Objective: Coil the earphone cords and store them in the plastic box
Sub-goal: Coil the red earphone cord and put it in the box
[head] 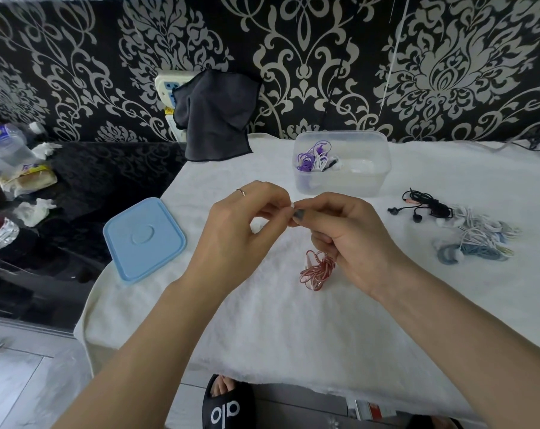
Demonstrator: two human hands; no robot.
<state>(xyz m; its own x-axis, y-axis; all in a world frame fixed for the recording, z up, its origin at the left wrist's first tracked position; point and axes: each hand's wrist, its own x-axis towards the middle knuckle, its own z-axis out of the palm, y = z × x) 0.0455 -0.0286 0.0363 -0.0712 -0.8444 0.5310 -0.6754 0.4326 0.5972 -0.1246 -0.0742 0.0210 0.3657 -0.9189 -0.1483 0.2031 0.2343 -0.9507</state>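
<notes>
Both hands are up over the middle of the desk (262,320), fingertips meeting: the left hand (237,230) pinches something small and pale, probably an earbud or plug end, and the right hand (346,239) pinches the same spot while its lower fingers curl around the red cord (318,269). The cord hangs under the right hand as a loose bunch of loops just touching the white cover, so I'd guess the right hand is keeping the coil together while the left handles the free end to finish it off. The box (343,162) sits open toward the far edge, straight beyond the hands, an easy reach for dropping the coil in. It already has a purple cord (308,156) and at least one white one in it; can't tell exactly how many. One blue lid (144,239) lies flat near the left edge, out of the way. Toward the right edge there's a pile (457,230) waiting: one black set, plus tangled white and grey-blue ones, maybe two or three, hard to separate. One dark cloth (216,116) hangs at the far left corner.
</notes>
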